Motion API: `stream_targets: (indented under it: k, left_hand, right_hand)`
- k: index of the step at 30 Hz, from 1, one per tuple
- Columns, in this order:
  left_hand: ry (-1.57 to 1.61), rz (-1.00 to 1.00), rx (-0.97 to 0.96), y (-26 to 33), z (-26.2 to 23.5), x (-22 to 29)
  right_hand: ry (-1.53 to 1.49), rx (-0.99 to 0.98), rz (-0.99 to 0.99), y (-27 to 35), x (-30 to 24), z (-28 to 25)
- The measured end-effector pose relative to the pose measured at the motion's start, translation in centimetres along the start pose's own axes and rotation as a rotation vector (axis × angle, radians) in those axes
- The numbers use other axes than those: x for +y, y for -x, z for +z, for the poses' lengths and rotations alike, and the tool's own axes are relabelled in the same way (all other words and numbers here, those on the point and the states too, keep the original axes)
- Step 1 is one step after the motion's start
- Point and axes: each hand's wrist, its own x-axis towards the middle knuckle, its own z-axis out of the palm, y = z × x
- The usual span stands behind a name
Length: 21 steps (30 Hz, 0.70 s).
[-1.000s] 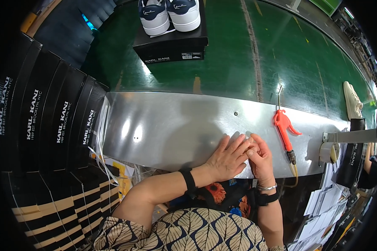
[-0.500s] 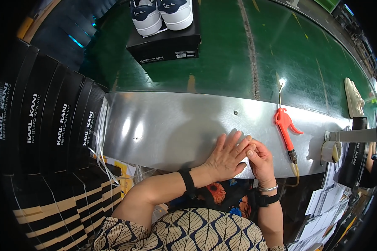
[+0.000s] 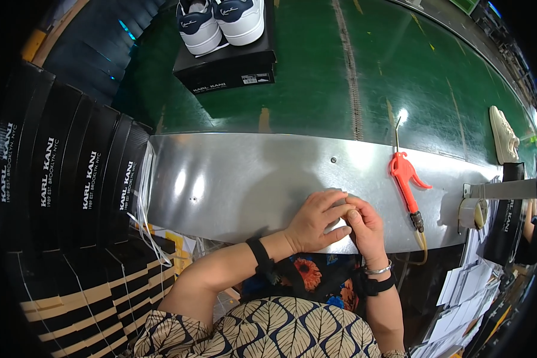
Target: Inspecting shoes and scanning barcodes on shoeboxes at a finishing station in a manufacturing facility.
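Over the metal ledge (image 3: pixel 232 179), my two hands meet close to my body. My left hand (image 3: pixel 313 224) is palm down with its fingers loosely bent and its thumb held apart; nothing shows in it. The thumb and fingers of my right hand (image 3: pixel 367 230) close around the tip of a left finger. Any small item between the fingertips is too hidden to make out. To the right of my hands lies a red air blow gun (image 3: pixel 404 179) with a thin metal nozzle and a hose, touched by neither hand.
White and navy sneakers (image 3: pixel 221 27) stand on a black shoebox (image 3: pixel 221 74) on the green conveyor belt (image 3: pixel 310 77). Black shoeboxes (image 3: pixel 53 161) are stacked at left beside white straps (image 3: pixel 142 203). A cream shoe (image 3: pixel 503 136), a tape roll (image 3: pixel 472 213) and papers (image 3: pixel 459 292) are at right.
My left fingers, spread out before, have bent inward, while my right hand keeps its grip at a left finger. The sneakers and their box have shifted slightly left in view.
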Motion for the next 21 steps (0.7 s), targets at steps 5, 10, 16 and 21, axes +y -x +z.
stream_targets:
  k: [5,10,16,21]
  left_hand:
    - [0.048,-0.054,0.002,-0.2,-0.2,0.0]
    - [0.076,-0.098,0.01,-0.2,-0.2,0.0]
    - [0.097,-0.122,0.03,0.0,-0.1,0.1]
    - [0.105,-0.081,0.028,0.2,-0.1,-0.2]
  right_hand:
    - [0.151,0.037,-0.054,0.1,0.1,0.5]
    - [0.322,0.06,-0.148,0.3,0.0,0.9]
    - [0.467,0.092,-0.223,0.4,-0.3,1.4]
    - [0.534,0.075,-0.18,0.5,-0.9,1.9]
